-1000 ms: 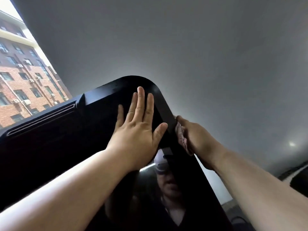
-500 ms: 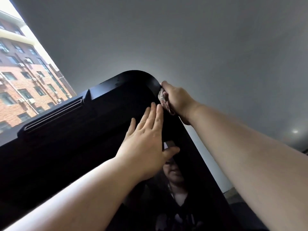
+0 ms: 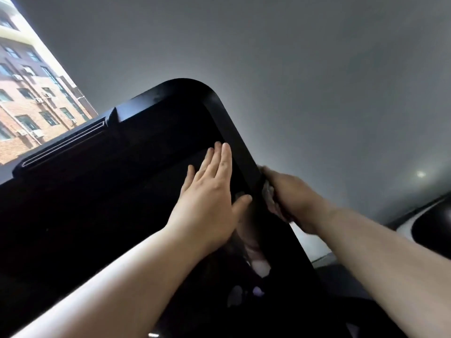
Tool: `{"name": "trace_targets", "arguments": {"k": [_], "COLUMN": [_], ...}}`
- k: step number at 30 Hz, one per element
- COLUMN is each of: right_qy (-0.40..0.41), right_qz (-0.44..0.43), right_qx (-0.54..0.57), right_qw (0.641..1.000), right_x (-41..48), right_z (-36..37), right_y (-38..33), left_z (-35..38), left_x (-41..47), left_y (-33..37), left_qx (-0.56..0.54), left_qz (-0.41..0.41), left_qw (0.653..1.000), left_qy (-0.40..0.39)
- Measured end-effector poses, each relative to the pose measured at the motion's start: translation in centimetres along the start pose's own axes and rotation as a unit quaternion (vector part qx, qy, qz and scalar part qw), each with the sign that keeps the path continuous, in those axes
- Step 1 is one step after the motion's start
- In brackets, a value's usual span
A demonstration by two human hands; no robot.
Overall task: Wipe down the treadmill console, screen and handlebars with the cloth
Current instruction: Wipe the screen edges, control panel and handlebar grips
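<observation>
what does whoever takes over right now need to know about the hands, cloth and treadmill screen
Left hand: flat, fingers straight, pressed on the dark screen near its right edge.
Right hand: holds the cloth against the screen's right rim, below the rounded top corner.
Done: cannot tell how much is wiped.
To do: rest of rim and screen; console and handlebars are out of view.

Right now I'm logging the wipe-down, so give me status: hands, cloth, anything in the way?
Left hand flat on screen, bracing. Right hand grips cloth against the screen's right edge. No obstruction seen along that edge.
</observation>
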State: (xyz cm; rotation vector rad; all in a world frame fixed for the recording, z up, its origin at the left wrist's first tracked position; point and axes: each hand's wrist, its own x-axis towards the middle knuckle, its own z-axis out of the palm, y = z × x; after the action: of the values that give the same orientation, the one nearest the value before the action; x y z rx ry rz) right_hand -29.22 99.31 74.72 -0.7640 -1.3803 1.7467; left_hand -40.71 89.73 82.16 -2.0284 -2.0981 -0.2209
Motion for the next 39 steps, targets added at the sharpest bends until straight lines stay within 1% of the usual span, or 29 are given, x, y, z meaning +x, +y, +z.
{"name": "trace_targets", "arguments": {"k": [2, 3, 5, 6, 8, 11, 17, 18, 20, 22, 24, 27, 28, 29, 33, 37, 39], "right_qy": [0.006, -0.005, -0.019, -0.021, -0.02, -0.025, -0.001, 0.003, 0.004, -0.018, -0.017, -0.013, -0.019, -0.023, -0.004, 0.008, -0.009], "right_qz": [-0.025, -0.053, -0.076, -0.085, -0.079, -0.045, 0.086, 0.1, 0.101, 0.07, 0.012, -0.074, -0.095, -0.096, -0.038, 0.039, 0.103], "right_qx": [-0.004, -0.004, -0.001, 0.005, 0.043, 0.042, 0.021, 0.019, -0.002, -0.043, -0.049, -0.022, -0.008, 0.0, -0.02, -0.009, 0.036], "right_qw": [1.0, 0.999, 0.997, 0.996, 0.996, 0.998, 0.996, 0.995, 0.995, 0.996, 0.999, 0.997, 0.995, 0.995, 0.999, 0.999, 0.994], "right_x": [3.3, 4.4, 6.2, 6.4, 6.2, 4.3, -0.8, -1.3, -1.4, -0.5, 0.9, 2.4, 2.7, 3.0, 1.5, -3.3, -6.6], "right_z": [1.3, 1.9, 2.5, 2.8, 3.1, 2.1, -1.5, -1.9, -2.3, -1.8, -0.6, 1.5, 1.9, 2.0, 1.5, -1.1, -2.2], "right_y": [-3.8, -5.3, -7.5, -8.1, -7.9, -4.8, 4.2, 5.1, 5.7, 4.5, 1.7, -3.6, -4.3, -4.4, -2.2, 5.1, 8.0], "left_z": [-0.3, -0.5, -0.9, -1.0, -0.9, -0.2, 0.3, 0.3, 0.3, 0.4, 1.0, 2.2, 2.4, 2.6, 3.1, 4.6, 5.1], "left_x": [0.2, 0.1, 0.1, 0.1, 0.1, 0.1, 0.3, 0.3, 0.3, 0.0, -0.9, -2.6, -3.0, -3.1, -3.5, -4.8, -5.5], "left_y": [0.2, 0.2, 0.0, -0.1, -0.1, 0.2, 0.2, 0.2, 0.3, 0.4, 0.7, 1.2, 1.2, 1.3, 1.7, 2.3, 2.5], "left_qx": [-0.002, 0.001, 0.013, 0.02, 0.032, 0.042, 0.04, 0.044, 0.042, 0.031, 0.018, 0.008, 0.01, 0.011, 0.002, 0.035, 0.05], "left_qz": [-0.002, 0.0, 0.008, 0.011, 0.013, 0.009, -0.002, -0.002, -0.003, -0.003, 0.002, 0.013, 0.014, 0.014, 0.01, 0.009, 0.011], "left_qw": [1.0, 0.999, 0.998, 0.998, 0.998, 0.998, 0.998, 0.998, 0.998, 0.999, 1.0, 1.0, 0.999, 0.999, 1.0, 0.999, 0.998], "left_qy": [-0.024, -0.038, -0.058, -0.062, -0.061, -0.052, -0.053, -0.05, -0.041, -0.026, -0.012, -0.02, -0.027, -0.032, -0.025, -0.01, -0.021]}}
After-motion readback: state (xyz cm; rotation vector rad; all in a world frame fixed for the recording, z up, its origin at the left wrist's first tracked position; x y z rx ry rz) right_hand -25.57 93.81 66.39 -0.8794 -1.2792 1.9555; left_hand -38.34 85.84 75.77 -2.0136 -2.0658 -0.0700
